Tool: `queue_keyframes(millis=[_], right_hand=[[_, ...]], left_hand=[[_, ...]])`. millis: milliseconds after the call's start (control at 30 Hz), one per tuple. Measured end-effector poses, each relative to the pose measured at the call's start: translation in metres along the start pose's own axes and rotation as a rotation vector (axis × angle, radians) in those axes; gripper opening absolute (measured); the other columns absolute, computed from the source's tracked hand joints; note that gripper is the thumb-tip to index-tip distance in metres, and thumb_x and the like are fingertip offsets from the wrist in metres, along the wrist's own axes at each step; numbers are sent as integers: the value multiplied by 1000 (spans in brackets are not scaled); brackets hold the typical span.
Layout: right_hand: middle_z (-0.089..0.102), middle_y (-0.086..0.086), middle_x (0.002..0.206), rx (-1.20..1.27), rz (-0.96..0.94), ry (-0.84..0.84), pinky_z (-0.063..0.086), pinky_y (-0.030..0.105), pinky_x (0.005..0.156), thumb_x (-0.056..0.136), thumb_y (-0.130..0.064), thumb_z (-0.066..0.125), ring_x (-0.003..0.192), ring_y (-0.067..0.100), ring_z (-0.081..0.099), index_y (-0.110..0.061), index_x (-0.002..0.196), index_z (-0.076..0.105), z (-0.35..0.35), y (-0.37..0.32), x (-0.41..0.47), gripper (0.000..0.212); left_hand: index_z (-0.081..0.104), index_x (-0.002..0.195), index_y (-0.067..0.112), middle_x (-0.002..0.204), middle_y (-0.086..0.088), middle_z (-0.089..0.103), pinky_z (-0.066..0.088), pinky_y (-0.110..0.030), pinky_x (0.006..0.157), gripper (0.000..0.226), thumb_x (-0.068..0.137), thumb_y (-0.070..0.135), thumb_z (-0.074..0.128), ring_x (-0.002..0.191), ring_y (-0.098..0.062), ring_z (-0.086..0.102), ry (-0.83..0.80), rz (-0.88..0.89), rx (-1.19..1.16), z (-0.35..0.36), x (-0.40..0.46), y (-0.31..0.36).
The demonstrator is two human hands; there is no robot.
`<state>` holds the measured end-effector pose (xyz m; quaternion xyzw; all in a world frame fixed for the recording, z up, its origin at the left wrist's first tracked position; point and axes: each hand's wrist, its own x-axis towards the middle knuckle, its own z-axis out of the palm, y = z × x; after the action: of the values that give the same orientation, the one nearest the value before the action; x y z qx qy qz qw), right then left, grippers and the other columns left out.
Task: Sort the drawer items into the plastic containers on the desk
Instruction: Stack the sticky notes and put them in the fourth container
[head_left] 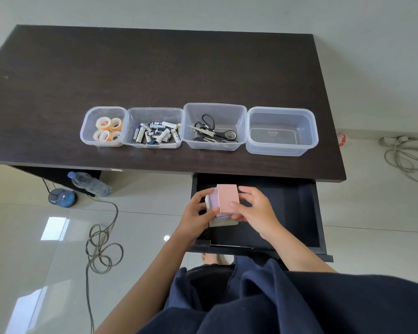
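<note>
Below the desk's [155, 68] near edge, left hand [198, 210] and right hand [251, 208] jointly grasp stacked sticky-note pads [225, 201] over the open drawer [299, 213]; misaligned pads may slip apart during transfer to the empty container [281, 150].

Four containers sit in a row across mid-frame on the desk [155, 68]: tape rolls [108, 129] in the leftmost, batteries [157, 133] next, scissors [211, 131] third, rightmost container [282, 131] holds nothing. Open drawer [297, 208] below desk edge, lower right of centre. Both hands hold a stack of notepads [223, 203] over the drawer's left part. Bottle [89, 183] on the floor at left under the desk.
</note>
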<state>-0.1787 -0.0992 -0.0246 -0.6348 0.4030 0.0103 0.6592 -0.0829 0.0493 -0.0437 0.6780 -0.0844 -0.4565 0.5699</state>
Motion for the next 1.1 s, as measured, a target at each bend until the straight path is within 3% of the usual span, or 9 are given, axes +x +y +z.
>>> queue_keyframes(millis=[133,233,333,467,567,667,800,933,1100], right_hand=[[62,1,120,-105,-79,-4,51,20,58,83,-16,72,73,12,65,-22,119,56,0,-1,0,40],[48,-1,125,-206,-67,21,47,23,75,81,-24,73,99,14,53,-30,120,54,-2,1,3,43],[42,-1,135,-101,36,-88,45,36,92,86,-28,67,123,20,44,-36,123,43,-4,2,4,45],[52,2,129,-18,122,-177,52,46,93,91,-33,60,114,21,54,-45,122,27,-1,4,0,47],[47,-2,131,-21,91,-186,50,46,94,91,-32,60,117,21,51,-47,123,24,-1,4,-1,51],[47,-2,132,-2,73,-167,50,44,94,91,-30,61,117,20,51,-47,122,25,-1,4,-3,51],[47,0,132,27,43,-122,54,38,86,88,-33,65,115,21,52,-47,125,26,0,1,-7,56],[50,-4,131,110,14,-107,56,37,79,81,-34,72,113,21,56,-56,126,28,-7,-7,-12,67],[46,-12,133,109,-25,-144,56,42,84,87,-31,66,117,18,54,-53,128,30,-24,-26,-16,59]], left_hand=[[51,115,50,126,-12,52,58,-45,85,43,89,18,64,113,-32,57,-25,27,13,0,-1,2],[50,119,47,127,-11,51,58,-42,86,44,90,17,63,115,-30,55,-40,29,5,-1,-3,4],[50,122,45,128,-13,50,58,-39,84,45,90,18,63,118,-32,54,-64,36,-21,-1,-3,6],[45,130,50,131,-10,52,58,-30,78,55,92,14,60,117,-28,54,-109,45,-26,2,-3,12],[28,140,49,137,-10,51,55,-33,83,63,96,12,53,99,-26,54,-137,19,2,5,-4,17],[24,145,44,134,-4,54,57,-14,71,57,99,18,46,106,-16,58,-131,-7,12,10,-5,21],[27,144,43,123,1,64,53,-26,93,57,96,25,53,111,-12,61,-79,60,94,14,-2,24],[33,144,34,103,2,71,52,-16,70,57,96,10,53,85,0,67,-98,74,48,18,0,35],[35,145,26,94,3,69,50,-14,61,56,96,4,50,72,4,63,-154,104,12,29,1,59]])
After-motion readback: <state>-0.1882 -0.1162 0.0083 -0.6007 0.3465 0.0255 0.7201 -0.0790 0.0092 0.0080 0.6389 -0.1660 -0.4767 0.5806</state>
